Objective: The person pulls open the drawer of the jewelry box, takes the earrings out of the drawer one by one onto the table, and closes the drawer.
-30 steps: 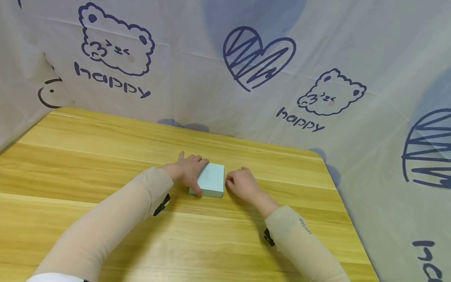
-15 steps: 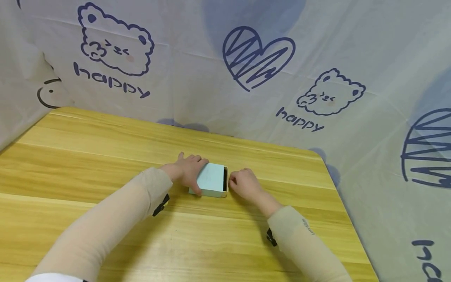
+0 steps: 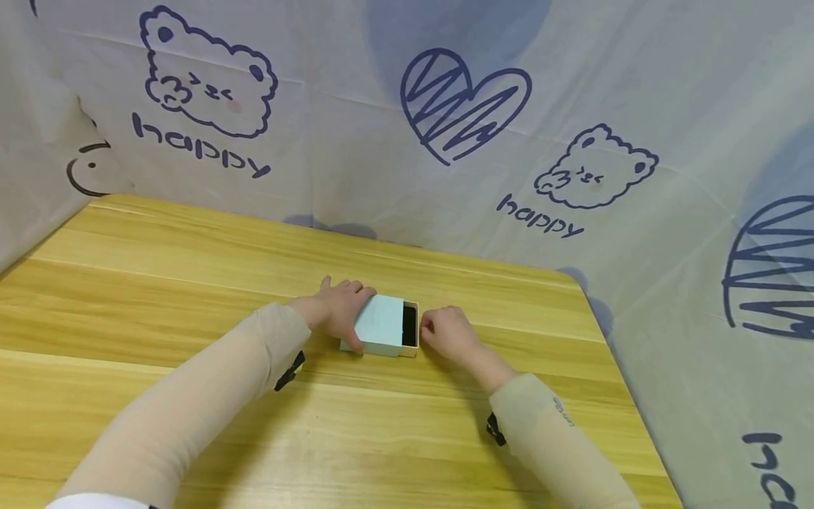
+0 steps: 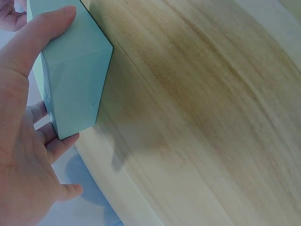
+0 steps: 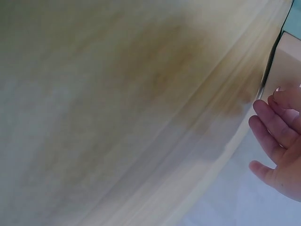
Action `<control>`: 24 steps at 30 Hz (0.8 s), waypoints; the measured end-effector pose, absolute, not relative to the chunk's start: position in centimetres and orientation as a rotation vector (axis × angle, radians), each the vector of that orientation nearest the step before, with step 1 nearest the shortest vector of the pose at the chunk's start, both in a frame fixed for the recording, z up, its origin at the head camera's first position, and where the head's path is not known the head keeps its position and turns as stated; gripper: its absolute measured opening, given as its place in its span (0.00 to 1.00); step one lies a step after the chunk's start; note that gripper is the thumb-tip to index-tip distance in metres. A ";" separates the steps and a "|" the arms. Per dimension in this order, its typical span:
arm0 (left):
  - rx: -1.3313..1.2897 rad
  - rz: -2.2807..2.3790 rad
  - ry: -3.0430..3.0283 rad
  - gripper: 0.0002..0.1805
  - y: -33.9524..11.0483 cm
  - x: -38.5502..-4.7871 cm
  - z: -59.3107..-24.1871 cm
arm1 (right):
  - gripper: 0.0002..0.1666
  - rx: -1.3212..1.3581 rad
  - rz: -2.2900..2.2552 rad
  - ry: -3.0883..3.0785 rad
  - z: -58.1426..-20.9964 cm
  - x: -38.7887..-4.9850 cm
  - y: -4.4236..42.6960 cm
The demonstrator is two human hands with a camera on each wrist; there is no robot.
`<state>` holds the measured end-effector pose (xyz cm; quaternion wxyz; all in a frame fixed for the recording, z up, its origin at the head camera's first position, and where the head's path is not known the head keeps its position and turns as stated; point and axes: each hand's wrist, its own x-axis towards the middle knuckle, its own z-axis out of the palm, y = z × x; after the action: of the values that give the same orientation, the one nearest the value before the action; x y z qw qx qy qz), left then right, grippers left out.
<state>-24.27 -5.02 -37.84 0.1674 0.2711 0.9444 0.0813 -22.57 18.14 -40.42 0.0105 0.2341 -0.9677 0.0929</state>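
Note:
A light blue box sleeve (image 3: 380,324) lies on the table, with a pale inner tray (image 3: 410,352) sticking out of its right end and showing a black inside. My left hand (image 3: 338,311) grips the sleeve across its left part; the left wrist view has the thumb on one side of the sleeve (image 4: 77,89) and fingers of the hand (image 4: 21,141) on the opposite side. At the tray's right end is my right hand (image 3: 451,335). In the right wrist view, thumb and index finger of this hand (image 5: 282,134) pinch at the tray's end face (image 5: 286,63); what they pinch is mostly hidden.
The wooden table (image 3: 356,438) has its far edge beyond the box and its right edge past my right forearm. A pale cloth (image 3: 356,162) with bear, heart and "happy" drawings hangs behind and beside it.
The tray has slid out to the right from inside the sleeve, along with my right hand. My left hand and the sleeve have stayed almost in place.

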 end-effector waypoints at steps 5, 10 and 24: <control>0.772 0.217 2.695 0.59 -5.1 -24.4 -37.9 | 0.06 0.678 0.346 -3.048 -40.2 -22.6 18.6; 0.762 0.220 2.695 0.59 -5.1 -24.4 -37.8 | 0.05 0.647 0.372 -3.079 -40.0 -22.6 18.7; 0.776 0.231 2.687 0.58 -5.0 -24.2 -37.9 | 0.07 0.623 0.472 -3.129 -40.0 -22.6 18.2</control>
<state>-24.25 -5.01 -37.89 0.1667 0.2725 0.9441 0.0811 -22.61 18.18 -40.00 -0.0418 0.1929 -0.9694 0.1462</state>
